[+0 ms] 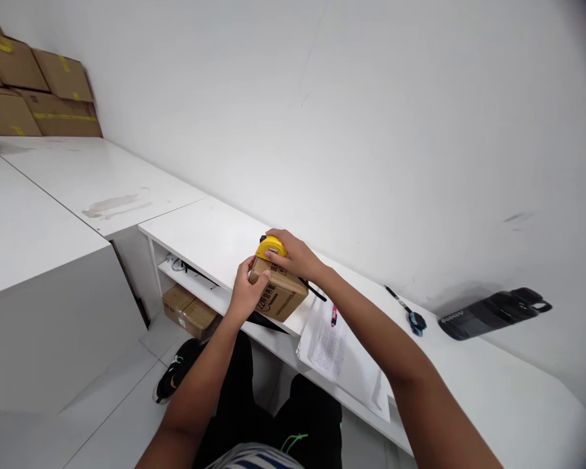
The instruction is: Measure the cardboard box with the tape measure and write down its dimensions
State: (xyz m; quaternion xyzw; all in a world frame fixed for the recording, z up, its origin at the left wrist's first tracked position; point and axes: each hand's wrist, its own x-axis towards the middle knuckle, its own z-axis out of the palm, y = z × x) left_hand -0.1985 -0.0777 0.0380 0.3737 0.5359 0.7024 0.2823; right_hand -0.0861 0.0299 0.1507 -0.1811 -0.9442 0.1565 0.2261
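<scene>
A small brown cardboard box (286, 296) with dark printing stands on the white shelf top in front of me. My left hand (248, 286) grips its left side, thumb lying on the upper face. In my right hand (295, 254) is a yellow tape measure (272, 247), held against the far top edge of the box. The fingers wrap over the tape measure's case and partly hide it. Whether any blade is pulled out, I cannot tell. A black strap (317, 290) sticks out beside the box, under my right wrist.
Right of the box lie printed papers (342, 352) with a red pen (333, 315). Farther right are a dark corded object (417, 320) and a black bottle (493, 314). Cardboard boxes (61, 75) are stacked far left; another carton (190, 311) sits below the shelf. A white wall (371, 143) rises behind.
</scene>
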